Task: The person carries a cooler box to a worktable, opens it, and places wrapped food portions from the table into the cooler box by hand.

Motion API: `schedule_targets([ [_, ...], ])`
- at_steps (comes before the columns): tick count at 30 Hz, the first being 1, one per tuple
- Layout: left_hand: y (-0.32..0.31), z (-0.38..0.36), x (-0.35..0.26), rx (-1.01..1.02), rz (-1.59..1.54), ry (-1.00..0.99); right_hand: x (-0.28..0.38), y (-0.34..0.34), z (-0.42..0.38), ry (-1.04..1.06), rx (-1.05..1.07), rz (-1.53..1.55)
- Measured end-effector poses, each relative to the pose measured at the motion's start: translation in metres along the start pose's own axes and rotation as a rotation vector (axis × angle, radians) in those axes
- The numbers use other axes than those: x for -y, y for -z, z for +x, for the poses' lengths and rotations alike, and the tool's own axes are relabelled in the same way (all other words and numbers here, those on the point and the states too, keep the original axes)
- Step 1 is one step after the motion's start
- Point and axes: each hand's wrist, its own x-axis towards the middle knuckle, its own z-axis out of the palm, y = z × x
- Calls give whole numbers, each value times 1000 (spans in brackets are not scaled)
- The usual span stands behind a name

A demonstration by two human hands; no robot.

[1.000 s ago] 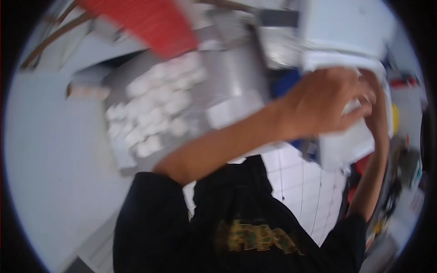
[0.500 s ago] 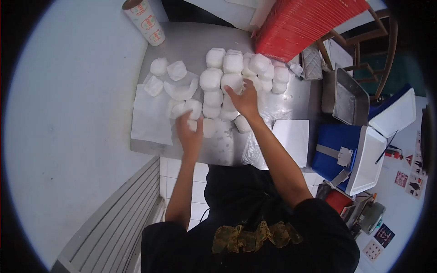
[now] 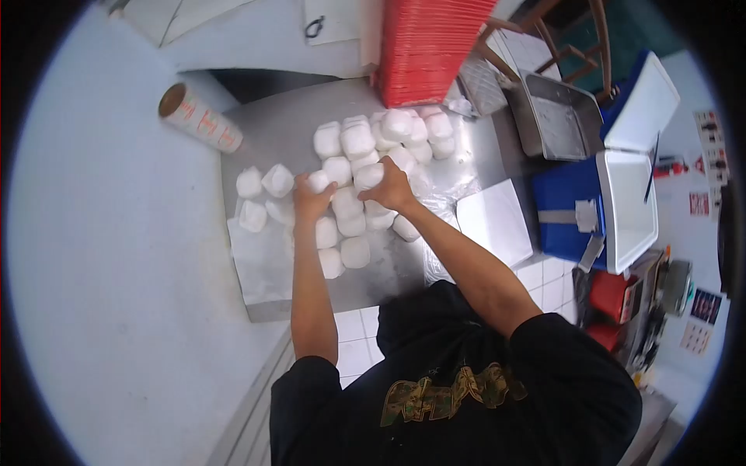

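Observation:
Many rounded white bundles, which look wrapped in paper, are grouped and partly stacked on a steel table (image 3: 392, 276). My left hand (image 3: 311, 202) has its fingers closed round a small white bundle (image 3: 318, 181) at the left side of the pile. Just to the right, my right hand (image 3: 393, 189) grips another white bundle (image 3: 368, 177) between thumb and fingers, above its neighbours. Two more bundles (image 3: 355, 252) sit nearer to me, below my hands. Further left lie several separate bundles (image 3: 277, 180) beside white paper sheets (image 3: 264, 260).
A printed paper roll (image 3: 200, 118) stands at the back left. Behind the pile rises a red stack (image 3: 431, 50). White sheets (image 3: 494, 221) and clear plastic (image 3: 440, 210) lie to the right. Beyond the table are a metal pan (image 3: 558, 116) and an opened blue cooler (image 3: 571, 211).
My view has shifted. My left hand has moved away from me, up beside the pile, and closed on a bundle. My right hand, earlier spread over the pile, now grips one.

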Motion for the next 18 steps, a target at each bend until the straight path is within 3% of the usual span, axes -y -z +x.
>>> schedule_targets([
  [1, 1, 3, 1, -10, 42, -7, -2, 13, -10, 1, -11, 84],
  [3, -8, 13, 12, -20, 115, -28, -14, 52, -36, -71, 200, 519],
  [6, -6, 43, 62, 197, -72, 188, 8, 172, -116, -121, 461, 1050],
  [7, 1, 48, 86, 236, -243, 173, 11, 220, -144, -99, 517, 1153],
  [9, 26, 37, 106, 244, -498, 206, -26, 287, -179, 171, 540, 1245],
  [11, 52, -7, 54, 203, -759, 250, -43, 383, -215, 367, 501, 1236],
  [12, 65, -27, 32, 325, -801, 202, -65, 428, -224, 470, 446, 1152],
  [13, 65, -65, -19, 126, -938, 328, -88, 473, -234, 505, 376, 1104],
  [15, 55, -121, -97, 200, -1236, 274, -130, 551, -257, 395, 204, 1037],
  [18, 18, -165, -150, 410, -1605, 141, -195, 636, -241, 9, -129, 787],
])
